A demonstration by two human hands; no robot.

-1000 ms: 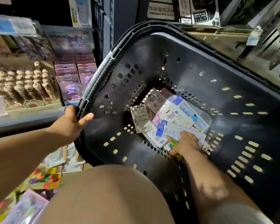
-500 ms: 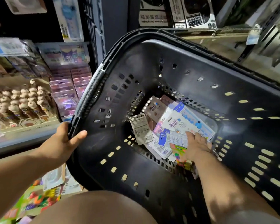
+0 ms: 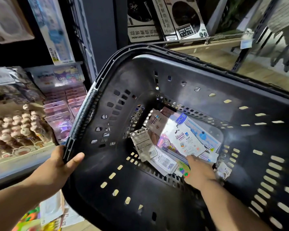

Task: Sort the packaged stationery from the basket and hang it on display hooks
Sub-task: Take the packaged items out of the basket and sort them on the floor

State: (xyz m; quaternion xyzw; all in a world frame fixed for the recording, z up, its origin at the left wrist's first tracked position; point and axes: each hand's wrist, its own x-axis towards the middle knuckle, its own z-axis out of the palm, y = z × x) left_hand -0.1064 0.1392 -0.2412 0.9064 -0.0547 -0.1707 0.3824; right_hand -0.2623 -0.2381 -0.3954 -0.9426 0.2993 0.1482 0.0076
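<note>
Basket (image 3: 157,189) seen tilted, centre frame | rim gripped by left hand (image 3: 60,165), lower left | stationery packets (image 3: 185,142) heaped on basket floor | right hand (image 3: 198,172) laid among them, grip cannot be told

Only two arms of the person show. The left forearm (image 3: 23,194) is bare from the wrist to the picture's edge and looks broad, being close to the lens. The left hand (image 3: 57,165) is bare too; its thumb (image 3: 75,159) shows plainly and its other fingers are hidden. The right forearm (image 3: 223,202) is likewise bare along all that shows, and looks slimmer. The right hand (image 3: 198,172) is bare and seen from the back, its fingers (image 3: 189,158) softened by blur.
</note>
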